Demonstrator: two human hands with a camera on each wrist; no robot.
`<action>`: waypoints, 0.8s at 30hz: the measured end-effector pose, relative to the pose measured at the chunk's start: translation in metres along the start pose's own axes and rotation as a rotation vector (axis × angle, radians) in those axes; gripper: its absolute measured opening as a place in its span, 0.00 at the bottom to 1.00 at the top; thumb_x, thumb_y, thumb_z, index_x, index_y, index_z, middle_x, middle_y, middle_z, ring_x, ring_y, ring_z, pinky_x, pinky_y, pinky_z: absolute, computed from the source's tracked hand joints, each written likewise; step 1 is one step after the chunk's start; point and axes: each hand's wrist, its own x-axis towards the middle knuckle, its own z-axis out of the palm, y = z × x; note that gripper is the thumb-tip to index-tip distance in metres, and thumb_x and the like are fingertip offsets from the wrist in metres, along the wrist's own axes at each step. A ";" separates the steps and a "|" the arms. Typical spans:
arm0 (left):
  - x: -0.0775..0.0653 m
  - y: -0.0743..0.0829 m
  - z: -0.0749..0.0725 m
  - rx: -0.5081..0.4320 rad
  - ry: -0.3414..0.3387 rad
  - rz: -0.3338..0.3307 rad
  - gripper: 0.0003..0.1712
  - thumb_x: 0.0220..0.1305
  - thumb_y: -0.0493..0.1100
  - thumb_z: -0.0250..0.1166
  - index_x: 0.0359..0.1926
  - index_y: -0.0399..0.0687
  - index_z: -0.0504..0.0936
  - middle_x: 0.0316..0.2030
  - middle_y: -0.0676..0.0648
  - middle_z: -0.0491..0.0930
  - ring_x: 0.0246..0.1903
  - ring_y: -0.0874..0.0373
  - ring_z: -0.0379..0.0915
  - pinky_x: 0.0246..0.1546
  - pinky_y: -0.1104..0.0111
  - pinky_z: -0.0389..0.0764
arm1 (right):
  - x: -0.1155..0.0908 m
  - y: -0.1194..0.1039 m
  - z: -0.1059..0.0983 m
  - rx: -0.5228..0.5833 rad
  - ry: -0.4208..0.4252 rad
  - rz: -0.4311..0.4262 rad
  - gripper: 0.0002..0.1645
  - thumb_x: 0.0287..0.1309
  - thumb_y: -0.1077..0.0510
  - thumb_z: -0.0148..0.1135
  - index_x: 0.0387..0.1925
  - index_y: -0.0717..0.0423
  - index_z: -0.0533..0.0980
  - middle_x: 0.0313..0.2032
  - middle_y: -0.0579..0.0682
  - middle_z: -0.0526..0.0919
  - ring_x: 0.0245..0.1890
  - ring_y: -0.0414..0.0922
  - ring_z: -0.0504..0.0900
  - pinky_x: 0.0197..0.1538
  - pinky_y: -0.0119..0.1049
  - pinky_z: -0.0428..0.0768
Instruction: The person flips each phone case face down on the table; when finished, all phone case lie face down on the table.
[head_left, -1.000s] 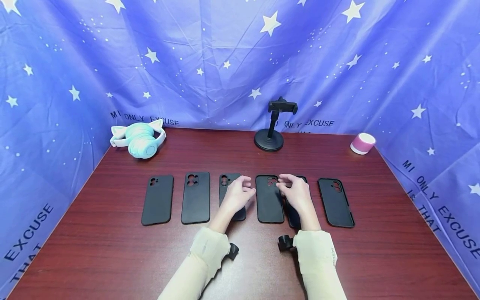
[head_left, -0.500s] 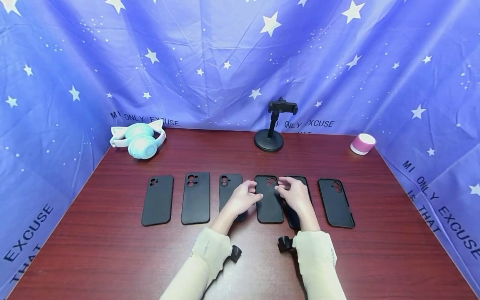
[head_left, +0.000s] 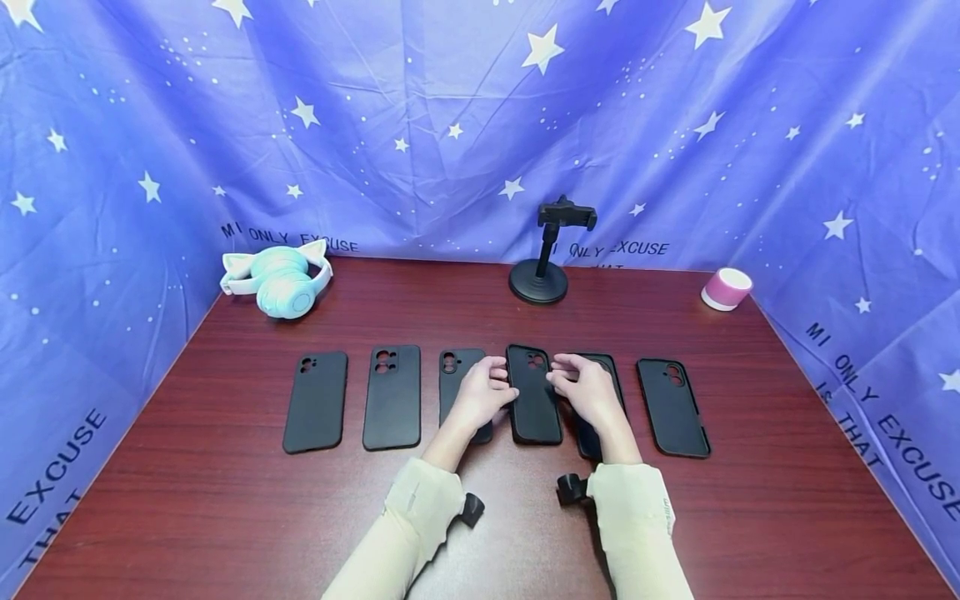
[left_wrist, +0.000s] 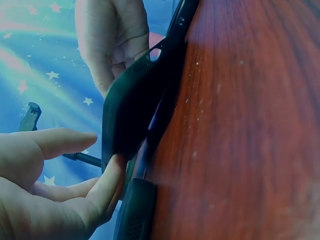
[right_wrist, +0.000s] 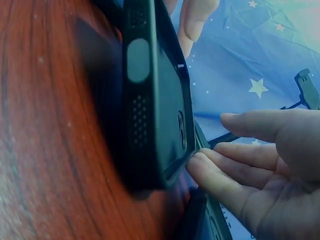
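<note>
A black phone case (head_left: 536, 408), its hollow inner side up, is held between the two hands. The left hand (head_left: 480, 396) grips its left edge, thumb right at the rim. On the opposite edge the right hand (head_left: 588, 392) holds it with bent fingertips. Both wrist views show this case tilted, its near end raised off the wood. Beneath the left hand lies another phone case (head_left: 454, 385), back up and partly covered. The right hand and forearm hide much of a further case (head_left: 587, 433).
Two black cases, one (head_left: 315, 408) and another (head_left: 392, 404), lie back up at the left. One more (head_left: 675, 412) lies hollow side up at the right. Headphones with cat ears (head_left: 285, 279), a phone stand (head_left: 538, 283) and a pink-and-white cylinder (head_left: 725, 290) stand along the table's back.
The left hand first moved right to the fourth case. That case has since been lifted and turned slightly, shifting a little left, with both hands at its edges.
</note>
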 end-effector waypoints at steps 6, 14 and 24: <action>0.001 -0.001 0.000 -0.028 -0.009 -0.024 0.34 0.53 0.31 0.69 0.62 0.31 0.70 0.50 0.34 0.80 0.46 0.45 0.82 0.43 0.64 0.84 | -0.002 -0.004 0.001 0.020 0.007 -0.009 0.22 0.66 0.57 0.58 0.58 0.61 0.75 0.50 0.59 0.84 0.43 0.50 0.87 0.42 0.37 0.86; 0.002 -0.003 0.001 -0.055 -0.014 0.024 0.30 0.54 0.30 0.68 0.59 0.29 0.72 0.48 0.33 0.81 0.44 0.46 0.83 0.42 0.66 0.85 | -0.002 -0.004 0.002 0.072 -0.086 0.009 0.20 0.68 0.56 0.55 0.56 0.62 0.77 0.46 0.60 0.86 0.42 0.49 0.88 0.41 0.36 0.86; 0.002 -0.001 0.002 -0.125 0.002 0.115 0.26 0.59 0.30 0.63 0.59 0.31 0.74 0.46 0.34 0.82 0.44 0.47 0.83 0.40 0.71 0.83 | -0.002 -0.006 0.005 0.220 -0.107 0.041 0.23 0.69 0.53 0.55 0.58 0.64 0.74 0.50 0.66 0.83 0.45 0.50 0.86 0.44 0.37 0.86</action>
